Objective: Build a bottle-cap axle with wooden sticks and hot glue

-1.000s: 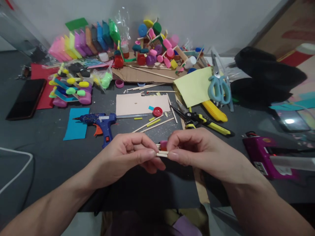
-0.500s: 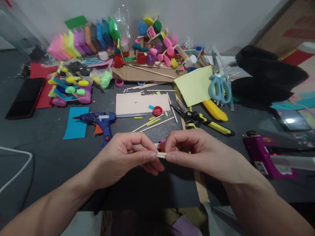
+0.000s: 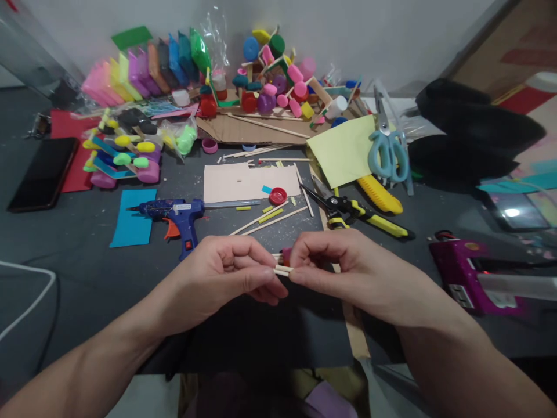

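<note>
Between my hands, low over the front of the dark table, are thin wooden sticks (image 3: 282, 269) lying side by side. My left hand (image 3: 237, 270) pinches their left ends between thumb and fingers. The right ends are pinched by my right hand (image 3: 333, 264). Just behind the fingertips, more pale stick ends and a reddish piece (image 3: 286, 255) show, mostly hidden by my right hand. Beyond the hands lie loose wooden sticks (image 3: 274, 221), short yellow-green tube pieces (image 3: 270, 216), a red bottle cap (image 3: 277, 195) and a pale rectangular board (image 3: 235, 183).
To the left, a blue glue gun (image 3: 183, 215) rests partly on blue paper (image 3: 130, 226). Black-and-yellow pliers (image 3: 365, 217), a yellow cutter (image 3: 380, 195) and scissors (image 3: 387, 151) lie right. A purple power box (image 3: 456, 278) stands far right. Colourful clay models (image 3: 270, 87) line the back.
The sticks between my fingers have tilted slightly and shifted a little up and left. Both hands keep their pinch; the tabletop items stay where they were.
</note>
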Demonstrator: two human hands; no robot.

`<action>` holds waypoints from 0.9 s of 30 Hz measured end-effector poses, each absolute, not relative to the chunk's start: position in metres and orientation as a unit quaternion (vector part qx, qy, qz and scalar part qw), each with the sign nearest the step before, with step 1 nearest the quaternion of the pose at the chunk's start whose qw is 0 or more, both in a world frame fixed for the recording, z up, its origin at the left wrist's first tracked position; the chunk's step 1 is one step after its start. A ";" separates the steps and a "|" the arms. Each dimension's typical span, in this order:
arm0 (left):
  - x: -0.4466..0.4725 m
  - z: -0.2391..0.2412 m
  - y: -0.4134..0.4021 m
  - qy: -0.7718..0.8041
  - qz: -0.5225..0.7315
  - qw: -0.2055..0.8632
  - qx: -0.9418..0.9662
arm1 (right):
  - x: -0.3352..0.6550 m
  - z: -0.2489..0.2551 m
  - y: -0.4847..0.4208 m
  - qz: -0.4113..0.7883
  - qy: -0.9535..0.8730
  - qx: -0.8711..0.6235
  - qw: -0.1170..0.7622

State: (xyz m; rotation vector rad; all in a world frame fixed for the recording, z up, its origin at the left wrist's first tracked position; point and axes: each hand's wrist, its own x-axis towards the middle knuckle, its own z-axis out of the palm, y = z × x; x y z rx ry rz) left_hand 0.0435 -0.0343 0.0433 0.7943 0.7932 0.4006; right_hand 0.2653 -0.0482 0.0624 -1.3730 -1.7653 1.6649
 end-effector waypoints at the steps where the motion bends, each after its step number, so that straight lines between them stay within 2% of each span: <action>1: 0.043 0.043 -0.034 0.376 0.183 0.825 0.381 | 0.266 0.063 -0.048 0.585 -0.628 -0.483 0.171; 14: 0.048 0.043 -0.035 0.390 0.173 0.808 0.406 | 0.267 0.062 -0.050 0.538 -0.676 -0.484 0.141; 27: 0.044 0.046 -0.037 0.403 0.090 0.671 0.616 | 0.265 0.064 -0.050 0.494 -0.728 -0.463 0.109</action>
